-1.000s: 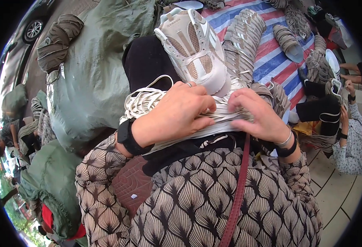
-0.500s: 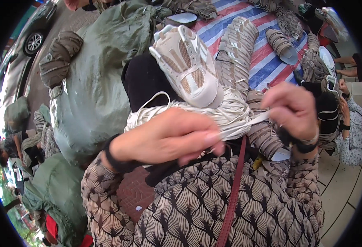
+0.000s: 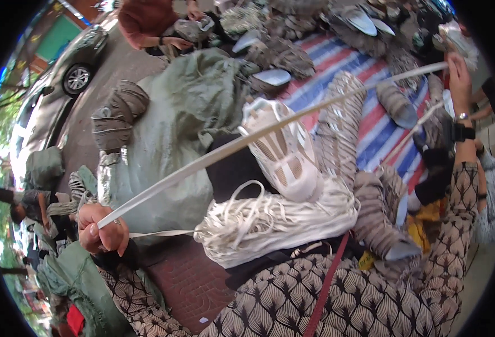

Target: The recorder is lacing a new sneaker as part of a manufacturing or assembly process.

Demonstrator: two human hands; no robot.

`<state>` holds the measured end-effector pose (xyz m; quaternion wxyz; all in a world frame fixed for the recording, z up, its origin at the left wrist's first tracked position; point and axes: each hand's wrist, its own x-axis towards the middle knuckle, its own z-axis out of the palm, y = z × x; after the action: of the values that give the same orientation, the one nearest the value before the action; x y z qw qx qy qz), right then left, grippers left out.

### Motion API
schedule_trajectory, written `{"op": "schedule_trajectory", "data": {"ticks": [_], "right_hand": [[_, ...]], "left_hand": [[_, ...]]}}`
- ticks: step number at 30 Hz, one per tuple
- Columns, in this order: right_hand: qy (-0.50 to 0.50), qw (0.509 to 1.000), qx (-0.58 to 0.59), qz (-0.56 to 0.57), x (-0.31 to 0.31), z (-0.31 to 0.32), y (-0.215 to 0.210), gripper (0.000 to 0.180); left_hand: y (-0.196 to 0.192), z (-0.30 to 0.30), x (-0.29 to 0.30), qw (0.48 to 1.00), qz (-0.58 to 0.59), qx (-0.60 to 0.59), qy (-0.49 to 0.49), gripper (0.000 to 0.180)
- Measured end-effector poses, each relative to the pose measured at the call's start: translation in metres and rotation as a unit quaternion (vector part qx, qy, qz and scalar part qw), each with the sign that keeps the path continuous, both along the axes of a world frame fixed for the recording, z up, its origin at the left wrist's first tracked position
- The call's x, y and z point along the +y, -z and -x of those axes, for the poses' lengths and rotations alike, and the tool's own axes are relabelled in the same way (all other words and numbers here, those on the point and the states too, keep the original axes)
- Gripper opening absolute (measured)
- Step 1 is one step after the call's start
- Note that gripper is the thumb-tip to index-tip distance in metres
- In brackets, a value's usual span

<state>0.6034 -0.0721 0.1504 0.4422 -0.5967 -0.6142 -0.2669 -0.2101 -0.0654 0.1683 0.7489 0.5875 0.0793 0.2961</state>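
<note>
Head view, and look at that stretch: a long, flat, off-white fabric lace (image 3: 202, 162) runs straight and taut between two widely parted hands. The left hand (image 3: 102, 227) is a fist closed round one part of it; the right hand (image 3: 459, 84), up and far across, has its fingers pinched on the other part.

How far along? I'd judge this one length is singled out and pulled full, while the bulk lies bunched in the thick, tangled hank of white laces (image 3: 281, 222), right of the left fist and well below the right hand. A thin strand (image 3: 163, 233) spans from the left fist to that hank, so I can't say this length is wholly free.

And the pale beige-and-white mesh shoe upper (image 3: 292, 163)? It sits between the hands, its toe against the hank, the stretched lace crossing in front of it. No lace through its eyelets that I can make out, though they're blurred.

Below the right hand, the taupe rolled stack of shoe uppers (image 3: 379, 219) lies just beside the hank, neither hand touching it.
</note>
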Motion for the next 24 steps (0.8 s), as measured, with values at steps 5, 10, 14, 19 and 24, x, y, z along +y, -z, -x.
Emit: {"op": "schedule_trajectory", "data": {"ticks": [5, 10, 14, 19, 24], "right_hand": [[0.165, 0.969, -0.060, 0.173, 0.042, 0.019, 0.030, 0.022], [0.058, 0.959, -0.037, 0.273, 0.023, 0.055, 0.133, 0.027], [-0.518, 0.560, 0.425, 0.487, -0.002, 0.338, 0.076, 0.031], [-0.428, 0.691, 0.220, 0.539, -0.019, 0.345, 0.053, 0.014], [-0.298, 0.805, 0.201, 0.471, -0.028, 0.232, 0.062, 0.011]], "left_hand": [[0.016, 0.024, 0.004, 0.995, 0.010, -0.010, -0.095, 0.029], [0.009, -0.110, 0.006, 0.927, 0.017, 0.375, -0.007, 0.026], [0.063, -0.199, 0.019, 0.936, -0.089, 0.322, 0.108, 0.027], [0.056, -0.193, 0.023, 0.938, -0.016, 0.330, 0.102, 0.028], [0.076, -0.154, 0.026, 0.945, -0.021, 0.316, 0.084, 0.028]]}}
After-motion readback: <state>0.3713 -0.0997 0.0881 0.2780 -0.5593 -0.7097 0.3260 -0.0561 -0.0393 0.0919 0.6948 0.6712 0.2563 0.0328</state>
